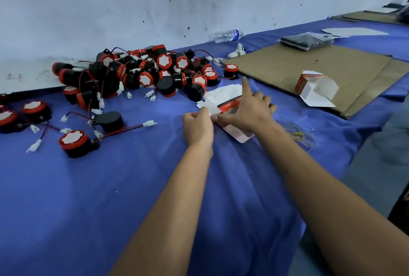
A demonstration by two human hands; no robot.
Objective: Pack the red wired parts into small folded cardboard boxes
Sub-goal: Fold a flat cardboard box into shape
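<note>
A heap of red-and-black round wired parts (141,72) lies at the back left of the blue cloth, with a few loose ones nearer, such as one part (74,143) standing on its own. A stack of flat white-and-red box blanks (223,98) lies mid-table. My left hand (198,126) pinches the near edge of a flat blank. My right hand (250,109) lies over the stack, thumb pinching the same blank, forefinger stretched out. A partly folded box (314,88) lies open on the brown cardboard sheet (298,65).
Yellow rubber bands (298,135) lie right of my right arm. A water bottle (228,35) lies by the wall, a black packet (305,41) on the cardboard's far side. The table's right edge (354,156) drops off nearby.
</note>
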